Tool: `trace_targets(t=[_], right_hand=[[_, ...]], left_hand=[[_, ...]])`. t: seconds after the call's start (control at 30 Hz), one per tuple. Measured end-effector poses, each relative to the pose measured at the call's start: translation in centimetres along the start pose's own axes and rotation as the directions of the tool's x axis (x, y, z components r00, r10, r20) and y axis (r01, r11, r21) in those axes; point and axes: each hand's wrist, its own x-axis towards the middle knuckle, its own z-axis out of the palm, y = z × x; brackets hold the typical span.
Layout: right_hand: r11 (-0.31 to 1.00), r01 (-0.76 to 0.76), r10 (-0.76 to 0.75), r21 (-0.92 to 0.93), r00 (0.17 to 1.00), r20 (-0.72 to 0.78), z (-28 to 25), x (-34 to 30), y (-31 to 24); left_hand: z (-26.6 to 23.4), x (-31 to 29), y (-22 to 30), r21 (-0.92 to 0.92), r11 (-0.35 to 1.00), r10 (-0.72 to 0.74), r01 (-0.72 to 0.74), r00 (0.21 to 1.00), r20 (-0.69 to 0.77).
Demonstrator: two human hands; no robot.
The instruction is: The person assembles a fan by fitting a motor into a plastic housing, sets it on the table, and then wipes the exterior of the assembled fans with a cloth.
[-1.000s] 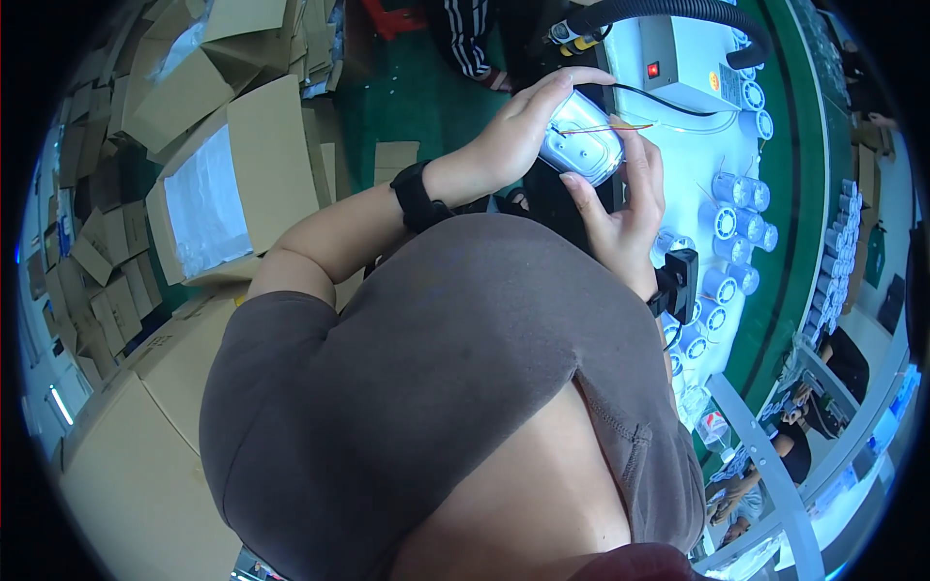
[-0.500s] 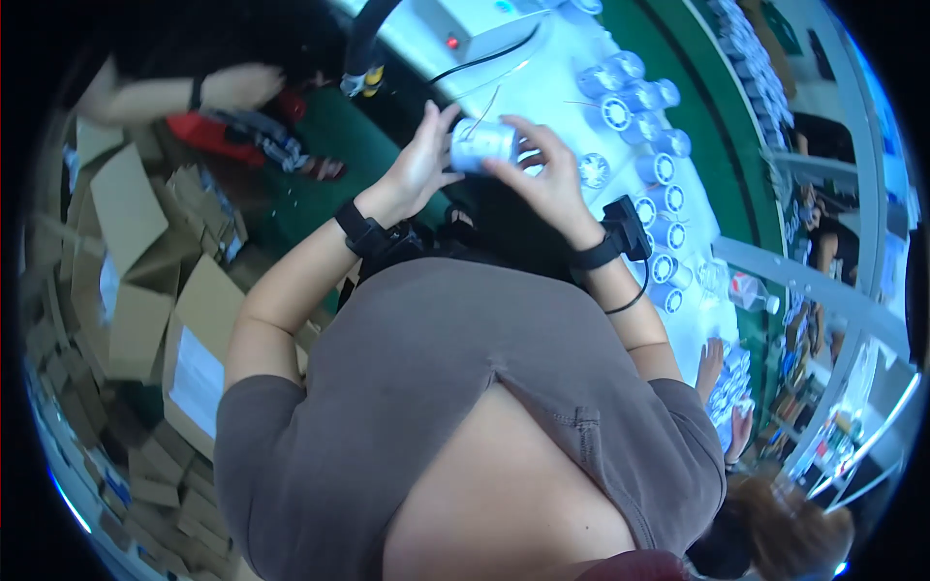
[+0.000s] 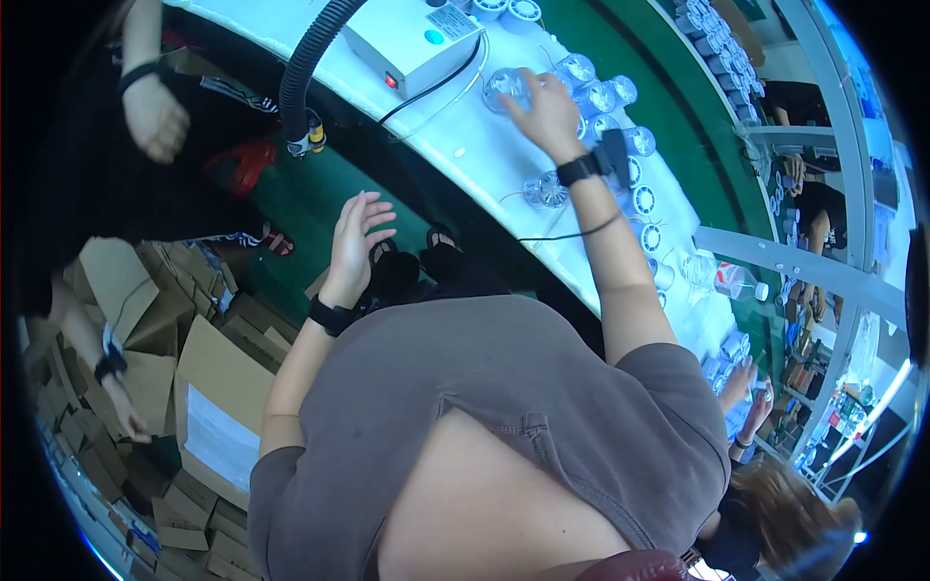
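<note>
At the table's far side, my right hand (image 3: 547,114) has its thumb and fingers around a clear plastic cylinder (image 3: 504,89). Whether the cylinder rests on the table cannot be made out. My left hand (image 3: 358,242) hangs off the table's near edge, fingers spread and nothing in it. Another clear cylinder (image 3: 545,191) lies alone on the white table top (image 3: 455,179), nearer to me. Several more clear cylinders (image 3: 593,97) cluster right of my right hand, and a row with white slotted ends (image 3: 643,199) runs down the right side.
A white box with a red switch (image 3: 407,48) and a black ribbed hose (image 3: 308,73) stand at the far left. Cardboard boxes (image 3: 218,387) pile up at left, where another person's hands (image 3: 157,121) show. A plastic bottle (image 3: 738,281) lies by a metal frame (image 3: 775,254).
Both hands were on a pale cylinder with wires; now they are apart. My right hand has gone out over the table, my left hand has dropped away empty. The view has shifted.
</note>
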Motion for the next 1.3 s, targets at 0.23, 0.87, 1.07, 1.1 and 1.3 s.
trace_targets(t=[0.23, 0.87, 1.07, 1.1, 1.3], right_hand=[[0.985, 0.127, -0.136, -0.120, 0.988, -0.068, -0.5, -4.2, 6.8], [-0.787, -0.023, 0.305, 0.617, 0.855, 0.420, -11.5, -14.7, 5.0], [-0.641, -0.210, 0.251, 0.738, 0.851, 0.461, -8.2, -16.0, -4.2], [-0.564, -0.240, 0.285, 0.790, 0.841, 0.459, -7.9, -15.3, -5.8], [-0.294, -0.345, -0.072, 0.891, 0.938, 0.340, -7.0, -10.4, -12.5]], left_hand=[[1.9, 0.8, 0.0, 0.133, 0.990, 0.041, -0.044, 0.999, 0.025], [13.0, 5.2, -0.9, 0.457, 0.147, 0.343, -0.877, 0.479, 0.808], [10.5, 2.8, 0.2, 0.322, 0.947, -0.223, 0.002, 0.727, 0.649], [9.4, 2.5, 0.4, 0.283, 0.934, -0.353, 0.218, 0.686, 0.636], [3.6, -1.3, 3.3, -0.142, 0.935, -0.222, 0.325, 0.848, 0.482]])
